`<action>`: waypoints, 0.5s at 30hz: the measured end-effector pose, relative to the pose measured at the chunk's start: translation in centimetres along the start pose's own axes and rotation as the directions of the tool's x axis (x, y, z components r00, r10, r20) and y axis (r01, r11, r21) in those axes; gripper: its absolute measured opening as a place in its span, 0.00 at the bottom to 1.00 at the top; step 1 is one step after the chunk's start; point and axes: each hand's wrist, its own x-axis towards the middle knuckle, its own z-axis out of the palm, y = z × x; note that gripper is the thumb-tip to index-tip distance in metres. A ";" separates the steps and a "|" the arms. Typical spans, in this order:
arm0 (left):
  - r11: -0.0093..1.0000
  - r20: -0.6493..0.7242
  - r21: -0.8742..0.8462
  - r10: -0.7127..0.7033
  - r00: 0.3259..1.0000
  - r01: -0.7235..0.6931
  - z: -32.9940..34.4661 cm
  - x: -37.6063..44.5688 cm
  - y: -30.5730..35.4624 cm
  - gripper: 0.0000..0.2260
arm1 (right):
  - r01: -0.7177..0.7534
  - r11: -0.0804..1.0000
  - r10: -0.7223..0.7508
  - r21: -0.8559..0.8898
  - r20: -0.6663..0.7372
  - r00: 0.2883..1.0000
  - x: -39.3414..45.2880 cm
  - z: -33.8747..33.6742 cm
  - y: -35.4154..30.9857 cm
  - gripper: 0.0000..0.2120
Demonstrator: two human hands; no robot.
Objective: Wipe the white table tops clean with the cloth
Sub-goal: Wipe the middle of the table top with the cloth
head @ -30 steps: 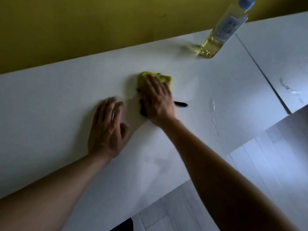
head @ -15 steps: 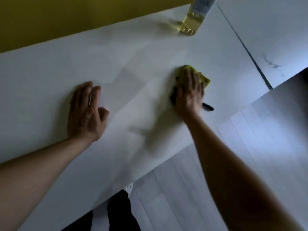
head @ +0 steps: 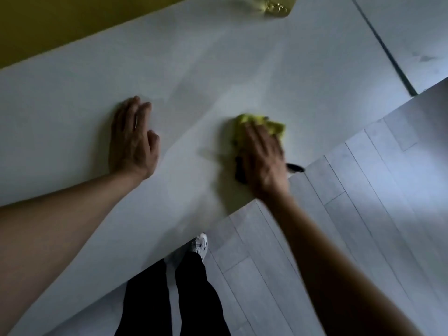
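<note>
Wiping under way, near edge of tabletop (head: 72, 98).

Right hand (head: 263, 161) presses the cloth (head: 257, 123) flat on the tabletop close to its front edge; fingers fairly straight over the yellow wad, not curled round it. Blurred, so likely mid-stroke. Left hand (head: 132, 141) lies flat, fingers straight and together, bracing well apart from the cloth. Faint sheen streaks on this top suggest much of it is covered. Second top (head: 412, 32), past the dark seam, shows a dark smudge (head: 423, 57); judged not yet done. Bottle base (head: 276, 8) at far edge.
</note>
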 end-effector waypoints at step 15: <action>1.000 -0.012 0.004 -0.006 1.000 0.006 0.1 -0.1 0.0 0.26 | 0.097 0.994 -0.104 0.058 0.125 0.987 -9.6 6.2 -17.4 0.32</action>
